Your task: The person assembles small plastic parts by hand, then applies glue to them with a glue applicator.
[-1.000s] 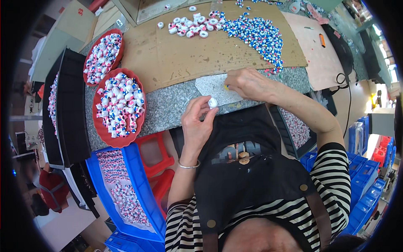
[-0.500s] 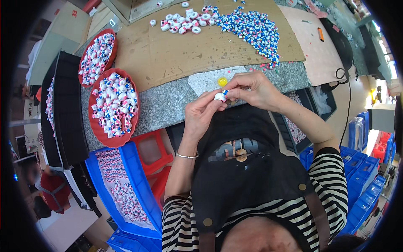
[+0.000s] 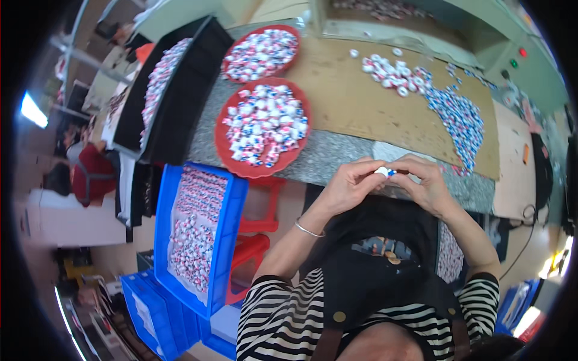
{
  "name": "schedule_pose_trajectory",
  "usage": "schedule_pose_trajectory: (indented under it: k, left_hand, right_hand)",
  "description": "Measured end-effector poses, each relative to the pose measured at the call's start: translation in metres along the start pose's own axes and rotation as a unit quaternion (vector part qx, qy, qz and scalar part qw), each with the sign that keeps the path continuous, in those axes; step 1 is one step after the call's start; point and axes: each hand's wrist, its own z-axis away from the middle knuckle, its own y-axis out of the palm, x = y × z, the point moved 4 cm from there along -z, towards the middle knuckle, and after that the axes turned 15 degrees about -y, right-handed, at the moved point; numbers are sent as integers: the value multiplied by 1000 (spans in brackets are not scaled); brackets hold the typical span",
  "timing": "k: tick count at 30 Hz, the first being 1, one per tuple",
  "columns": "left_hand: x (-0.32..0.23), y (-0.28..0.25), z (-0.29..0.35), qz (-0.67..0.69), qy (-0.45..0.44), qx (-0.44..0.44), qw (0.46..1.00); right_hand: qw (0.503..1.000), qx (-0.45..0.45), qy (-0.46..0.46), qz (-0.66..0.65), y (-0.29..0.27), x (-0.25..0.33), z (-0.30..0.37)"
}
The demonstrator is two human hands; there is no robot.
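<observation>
Head view: one pair of bare hands, brought close together above the near edge of a speckled grey counter [image 3: 340, 156]. Left hand [image 3: 351, 188]: thumb and fingertips pinched on a small white piece [image 3: 382, 171]; silvery bangle [image 3: 308, 228] at the wrist. Right hand [image 3: 426, 186]: thumb and fingers clamped on a small blue-and-white piece [image 3: 391, 172], which sits directly to the right of the white one, the two apparently touching; the exact join is too small to tell. White sheet [image 3: 391, 151]: on the counter, just beyond the fingers. Cardboard sheet [image 3: 337, 90]: brown, stained, laid flat on the counter; on its far part, a cluster of white rounded pieces [image 3: 394, 75], and adjoining this on the right, a spread of tiny blue, white and pink pieces [image 3: 463, 123]. Front red bowl [image 3: 259, 171]: scalloped, heaped with white, pink and blue pieces, left of the hands. Rear red bowl [image 3: 229, 65]: similarly filled, just behind it. Black tray [image 3: 189, 114]: tilted in view, left of the bowls, holding more pieces. Blue tray [image 3: 229, 240]: below counter level, paper-lined, pieces partly in rows. Red stools [image 3: 260, 219]: beside the blue tray. Black apron [image 3: 385, 295]: worn over a striped top [image 3: 274, 307].
</observation>
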Motion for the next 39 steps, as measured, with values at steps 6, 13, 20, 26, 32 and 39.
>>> schedule_pose_trajectory:
  k: [6,13,20,26,32,39]
  left_hand:
    - [-57,-93,47,-323,218,-368,844]
    - [-53,-176,81,-444,221,-500,710]
    - [-27,-200,83,-417,257,-552,675]
    - [-9,-198,98,-374,233,-596,672]
    - [-2,-205,86,-355,263,-599,667]
    - [-11,-193,99,-322,277,-623,657]
  right_hand:
    - [999,6,-16,-39,23,-18,-41]
    - [962,70,-246,90,110,-44,-168]
    - [929,143,-247,233,169,-76,-217]
    - [883,251,-306,253,221,-63,-213]
    - [896,281,-309,153,197,-69,-221]
    - [921,284,-218,155,120,-5,-177]
